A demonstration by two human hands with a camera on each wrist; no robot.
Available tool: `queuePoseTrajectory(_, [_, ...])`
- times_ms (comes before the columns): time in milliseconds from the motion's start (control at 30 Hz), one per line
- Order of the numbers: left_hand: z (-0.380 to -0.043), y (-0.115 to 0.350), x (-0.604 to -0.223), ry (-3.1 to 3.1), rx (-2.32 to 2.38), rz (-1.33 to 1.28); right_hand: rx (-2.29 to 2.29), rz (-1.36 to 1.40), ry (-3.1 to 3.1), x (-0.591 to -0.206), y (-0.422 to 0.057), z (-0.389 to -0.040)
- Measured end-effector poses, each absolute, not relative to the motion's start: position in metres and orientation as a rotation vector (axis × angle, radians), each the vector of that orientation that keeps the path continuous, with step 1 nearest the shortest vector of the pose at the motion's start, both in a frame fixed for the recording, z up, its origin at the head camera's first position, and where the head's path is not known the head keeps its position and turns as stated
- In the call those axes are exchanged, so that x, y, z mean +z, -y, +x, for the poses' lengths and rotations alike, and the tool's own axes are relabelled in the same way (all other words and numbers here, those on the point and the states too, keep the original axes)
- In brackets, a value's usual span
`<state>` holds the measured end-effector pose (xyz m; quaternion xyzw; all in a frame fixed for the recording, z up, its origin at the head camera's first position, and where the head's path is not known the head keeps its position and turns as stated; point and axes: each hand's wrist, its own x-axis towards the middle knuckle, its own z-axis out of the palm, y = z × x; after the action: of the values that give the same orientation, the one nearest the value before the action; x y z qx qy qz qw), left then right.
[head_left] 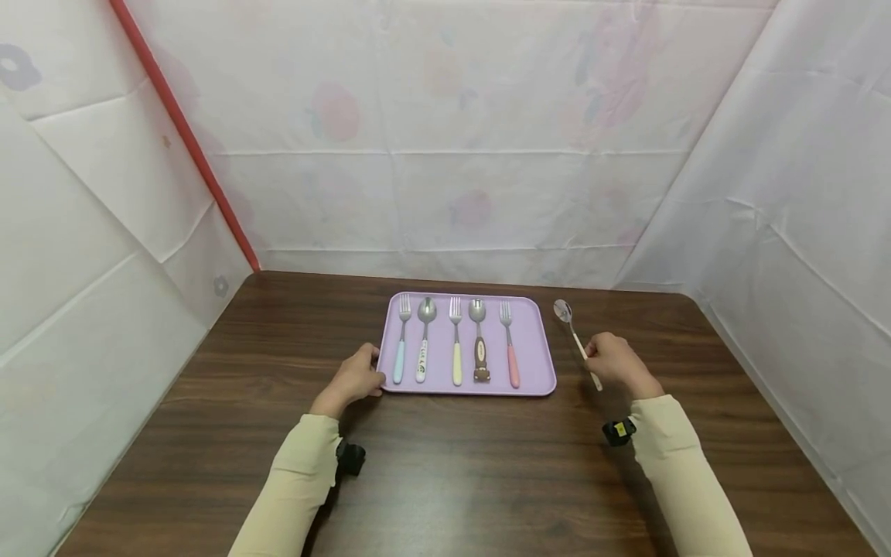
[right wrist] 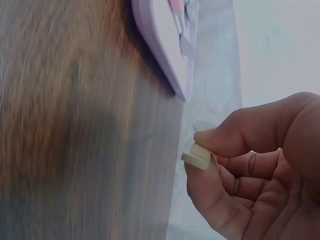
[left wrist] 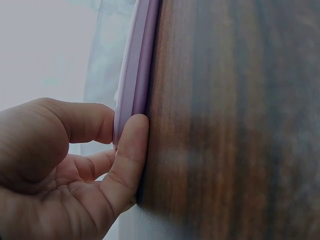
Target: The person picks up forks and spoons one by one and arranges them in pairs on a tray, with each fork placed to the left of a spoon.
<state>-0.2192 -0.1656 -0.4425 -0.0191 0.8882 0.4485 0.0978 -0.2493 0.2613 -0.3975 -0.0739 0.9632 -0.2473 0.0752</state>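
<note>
On the dark wooden table lies a lilac tray [head_left: 537, 352]. My left hand [head_left: 353, 376] pinches its near left corner, with the thumb on the rim and a finger against the outer side in the left wrist view. Right of the tray, my right hand [head_left: 616, 362] pinches a spoon by its cream handle [right wrist: 196, 157]; the metal bowl [head_left: 562, 310] points away from me. Side by side on the tray lie a blue-handled fork [head_left: 400, 360], a white-handled spoon [head_left: 421, 360], a yellow-handled fork [head_left: 456, 362], a brown bear-handled spork [head_left: 480, 352] and a pink-handled fork [head_left: 513, 363].
Pale patterned sheets [head_left: 431, 155] stand behind the table and along both sides. A red strip [head_left: 188, 139] runs down the back left corner. Brown tabletop [head_left: 445, 464] extends in front of the tray. A small black device [head_left: 618, 432] is at the right wrist.
</note>
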Motion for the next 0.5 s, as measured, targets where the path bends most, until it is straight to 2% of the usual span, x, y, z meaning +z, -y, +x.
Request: queuePoseTrajectory(500, [-0.22, 0.164, -0.444, -2.662, 1.295, -0.044, -0.783, -0.363, -2.903, -0.406, -0.226, -0.254])
